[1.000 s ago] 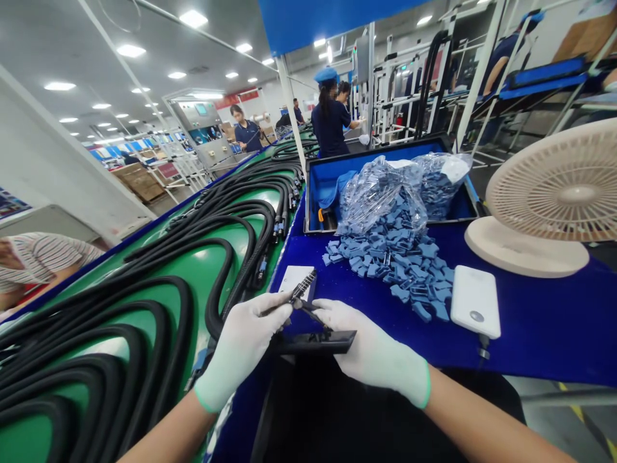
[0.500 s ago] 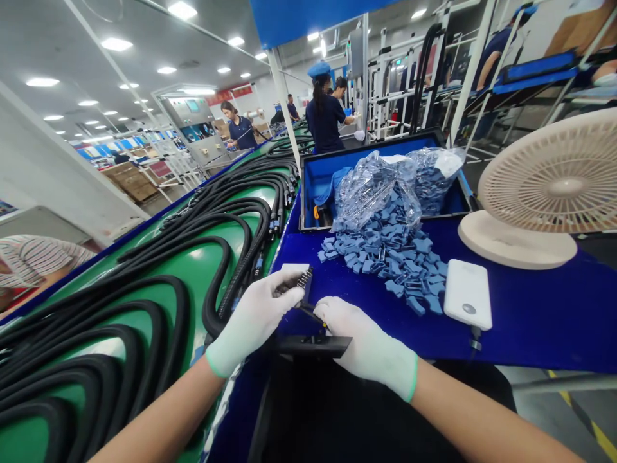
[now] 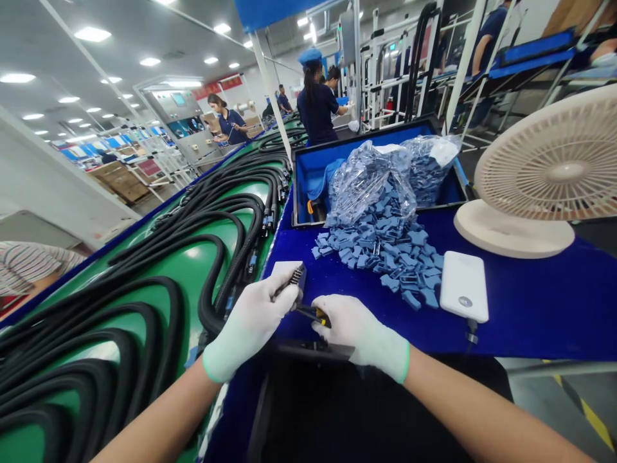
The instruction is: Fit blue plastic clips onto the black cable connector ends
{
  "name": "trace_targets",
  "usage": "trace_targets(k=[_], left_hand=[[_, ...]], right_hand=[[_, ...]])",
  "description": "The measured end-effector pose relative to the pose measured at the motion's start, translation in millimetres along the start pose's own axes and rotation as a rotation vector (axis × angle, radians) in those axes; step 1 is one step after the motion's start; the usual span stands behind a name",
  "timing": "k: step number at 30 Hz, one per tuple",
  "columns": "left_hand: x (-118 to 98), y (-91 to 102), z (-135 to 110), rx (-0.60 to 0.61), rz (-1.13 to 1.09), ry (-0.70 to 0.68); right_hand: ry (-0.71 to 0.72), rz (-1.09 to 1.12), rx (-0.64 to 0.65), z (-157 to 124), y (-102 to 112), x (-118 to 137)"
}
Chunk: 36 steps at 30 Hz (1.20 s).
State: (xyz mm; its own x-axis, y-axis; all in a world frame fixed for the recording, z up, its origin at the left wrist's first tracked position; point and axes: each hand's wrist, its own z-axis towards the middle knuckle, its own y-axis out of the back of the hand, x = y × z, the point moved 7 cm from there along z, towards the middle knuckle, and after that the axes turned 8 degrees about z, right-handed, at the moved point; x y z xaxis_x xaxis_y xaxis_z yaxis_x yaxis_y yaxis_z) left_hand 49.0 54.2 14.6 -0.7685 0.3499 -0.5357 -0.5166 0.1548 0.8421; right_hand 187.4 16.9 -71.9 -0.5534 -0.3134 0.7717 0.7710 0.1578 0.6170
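Observation:
My left hand (image 3: pixel 248 328), in a white glove, is closed around a small dark piece with a row of metallic ridges (image 3: pixel 296 276). A flat white thing (image 3: pixel 284 267) shows just behind those fingers. In my gloved right hand (image 3: pixel 361 331) is a thin dark tool with black and yellow on its handle (image 3: pixel 322 316); its exact kind is partly hidden. The tool's dark end points left and meets the fingers of my left hand. Below both hands lies a black ledge-like part (image 3: pixel 308 350). Blue plastic clips (image 3: pixel 385 251) are heaped beyond my right hand.
Black corrugated hoses (image 3: pixel 159 308) lie looped on a green conveyor (image 3: pixel 195 254) to the left. A blue bin (image 3: pixel 308 170) holds bagged clips at the back. A white power bank (image 3: pixel 463 283) and a fan (image 3: pixel 563 170) stand right. Several people work farther off.
The right hand has turned, so more of the tool's yellow and black handle shows. Both hands stay close together, and the whole view has shifted slightly.

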Motion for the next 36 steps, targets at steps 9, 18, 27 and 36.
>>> trace_targets(k=[9, 18, 27, 36], left_hand=[[9.9, -0.3, 1.7, 0.017, -0.250, 0.096], [23.4, -1.6, 16.1, 0.091, -0.772, 0.105], [-19.3, -18.0, -6.9, 0.316, -0.083, -0.219], [-34.1, -31.1, -33.1, 0.238, 0.069, -0.639]], right_hand=[[0.094, 0.019, 0.002, -1.7, 3.2, 1.9], [0.008, 0.135, -0.139, -31.8, 49.8, 1.1], [-0.314, 1.199, -0.185, -38.6, 5.1, 7.4], [-0.245, 1.082, -0.100, -43.5, 3.3, 7.7]])
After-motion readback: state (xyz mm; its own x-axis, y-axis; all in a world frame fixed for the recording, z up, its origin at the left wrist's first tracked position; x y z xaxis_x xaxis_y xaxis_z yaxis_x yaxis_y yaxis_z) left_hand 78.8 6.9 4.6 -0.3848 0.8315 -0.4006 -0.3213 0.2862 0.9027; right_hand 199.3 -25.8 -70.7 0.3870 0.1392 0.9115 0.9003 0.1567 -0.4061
